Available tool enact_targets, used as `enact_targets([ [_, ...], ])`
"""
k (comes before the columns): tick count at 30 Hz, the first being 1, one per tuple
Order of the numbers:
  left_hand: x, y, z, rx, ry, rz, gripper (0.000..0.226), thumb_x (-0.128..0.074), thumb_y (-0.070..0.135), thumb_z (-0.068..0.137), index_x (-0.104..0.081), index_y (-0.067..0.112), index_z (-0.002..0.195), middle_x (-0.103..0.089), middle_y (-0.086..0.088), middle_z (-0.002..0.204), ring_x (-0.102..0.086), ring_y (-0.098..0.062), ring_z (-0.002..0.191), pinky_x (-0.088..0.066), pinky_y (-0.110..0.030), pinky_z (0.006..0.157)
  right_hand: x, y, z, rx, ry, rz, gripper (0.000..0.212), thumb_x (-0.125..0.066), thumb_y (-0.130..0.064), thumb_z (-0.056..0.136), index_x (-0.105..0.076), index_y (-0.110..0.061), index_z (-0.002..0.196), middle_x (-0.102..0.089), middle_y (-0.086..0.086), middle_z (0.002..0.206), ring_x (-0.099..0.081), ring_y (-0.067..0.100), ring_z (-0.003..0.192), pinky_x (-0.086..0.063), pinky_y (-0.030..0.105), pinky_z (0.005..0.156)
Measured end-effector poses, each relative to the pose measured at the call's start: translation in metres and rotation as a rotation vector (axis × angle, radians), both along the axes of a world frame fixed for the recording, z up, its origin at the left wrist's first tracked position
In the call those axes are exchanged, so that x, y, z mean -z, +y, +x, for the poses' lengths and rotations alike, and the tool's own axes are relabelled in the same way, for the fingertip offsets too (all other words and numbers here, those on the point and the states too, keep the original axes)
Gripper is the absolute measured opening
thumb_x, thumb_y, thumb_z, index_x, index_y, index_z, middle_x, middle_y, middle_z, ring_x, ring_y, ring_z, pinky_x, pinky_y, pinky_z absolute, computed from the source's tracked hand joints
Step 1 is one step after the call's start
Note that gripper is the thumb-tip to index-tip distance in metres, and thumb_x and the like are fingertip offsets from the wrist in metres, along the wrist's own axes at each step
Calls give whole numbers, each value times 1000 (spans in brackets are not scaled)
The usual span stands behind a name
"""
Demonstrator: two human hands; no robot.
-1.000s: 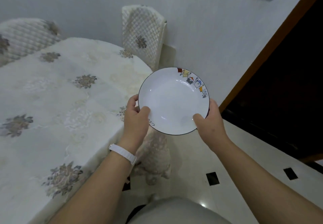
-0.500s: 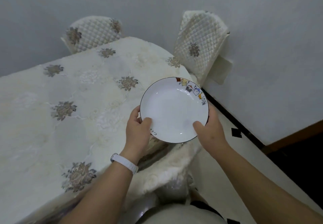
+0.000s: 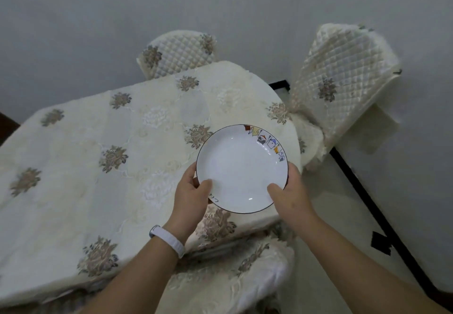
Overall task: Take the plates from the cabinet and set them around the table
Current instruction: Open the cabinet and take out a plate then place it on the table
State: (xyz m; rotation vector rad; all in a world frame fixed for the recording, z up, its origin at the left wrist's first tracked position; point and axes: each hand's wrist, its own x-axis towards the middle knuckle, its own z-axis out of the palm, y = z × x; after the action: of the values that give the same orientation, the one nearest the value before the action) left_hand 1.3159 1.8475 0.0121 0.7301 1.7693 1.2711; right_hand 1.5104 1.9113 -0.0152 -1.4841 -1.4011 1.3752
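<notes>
A white plate (image 3: 241,169) with a dark rim and small coloured drawings along its upper right edge hangs level above the near right corner of the table (image 3: 98,166). My left hand (image 3: 191,197) grips its left rim, thumb on top. My right hand (image 3: 290,196) grips its right rim the same way. The table wears a cream cloth with grey-brown flower patches. No other plate shows on it, and no cabinet is in view.
Three chairs with quilted cream covers stand around the table: one at the far end (image 3: 179,53), one at the right (image 3: 340,88), one right below the plate (image 3: 235,274). A pale wall runs behind, and tiled floor (image 3: 348,215) lies to the right.
The view swung right and I stepped closer to the table. The plate, held in both hands throughout, went from beside the table's edge to above its near right corner.
</notes>
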Motion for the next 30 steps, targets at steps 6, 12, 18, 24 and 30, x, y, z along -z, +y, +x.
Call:
enact_targets([
  [6, 8, -2, -26, -177, 38, -64, 49, -47, 2, 94, -54, 38, 125, -71, 0, 105, -66, -18, 87, -51, -20, 53, 11, 28, -41, -212, -39, -30, 55, -55, -7, 83, -42, -26, 132, -58, -20, 102, -55, 0, 91, -42, 19, 68],
  [12, 38, -14, -58, -276, 52, -121, 47, -48, 6, 93, -57, 46, 116, -71, 6, 106, -66, -16, 94, -52, -30, 65, 40, 38, -79, -373, -136, -77, 59, -53, -12, 83, -36, -28, 137, -59, -10, 110, -57, 16, 99, -44, 30, 74],
  [18, 75, -17, -84, -345, 40, -174, 49, -50, 5, 92, -56, 50, 111, -70, 7, 105, -65, -16, 91, -51, -30, 68, 71, 40, -105, -467, -217, -113, 57, -51, -12, 88, -34, -26, 140, -57, -10, 112, -55, 16, 100, -43, 29, 79],
  [24, 117, -14, -106, -330, 47, -250, 49, -50, 6, 87, -57, 47, 112, -70, 11, 100, -65, -17, 94, -56, -40, 80, 103, 49, -127, -500, -314, -123, 54, -53, -12, 87, -36, -21, 138, -58, -5, 111, -56, 20, 101, -46, 33, 82],
  [30, 145, -14, -114, -289, 61, -319, 44, -54, 9, 89, -56, 48, 109, -67, 19, 93, -61, 2, 82, -49, -16, 66, 126, 55, -136, -523, -376, -147, 56, -55, -13, 89, -35, -19, 141, -54, -6, 113, -51, 15, 98, -39, 26, 81],
])
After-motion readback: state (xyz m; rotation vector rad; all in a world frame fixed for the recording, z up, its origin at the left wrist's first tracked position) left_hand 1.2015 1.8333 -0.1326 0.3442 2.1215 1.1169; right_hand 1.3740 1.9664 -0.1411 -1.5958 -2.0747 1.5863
